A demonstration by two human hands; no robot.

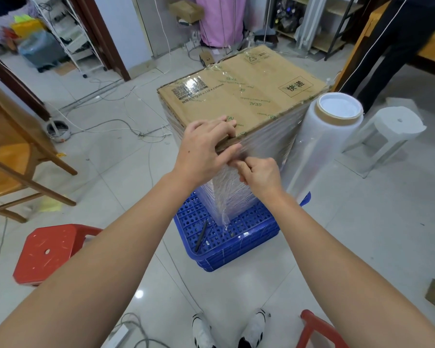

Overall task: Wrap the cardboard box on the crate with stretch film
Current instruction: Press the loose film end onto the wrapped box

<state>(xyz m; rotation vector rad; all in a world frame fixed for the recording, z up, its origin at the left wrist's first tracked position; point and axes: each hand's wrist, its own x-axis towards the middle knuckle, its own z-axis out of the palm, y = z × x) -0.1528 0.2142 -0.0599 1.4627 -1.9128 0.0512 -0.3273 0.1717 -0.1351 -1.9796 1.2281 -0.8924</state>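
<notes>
Your right hand pinches the stretch film at the cardboard box's near corner; your left hand presses flat there, fingers relaxed. Box stands on the blue crate; film roll leans at three o'clock.

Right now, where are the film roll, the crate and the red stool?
Film roll (pixel 319 149), head view: on its film-covered side, below the cardboard core.
Crate (pixel 226 249), head view: on its blue front rim.
Red stool (pixel 48 249), head view: on its seat top, beside the centre hole.
</notes>
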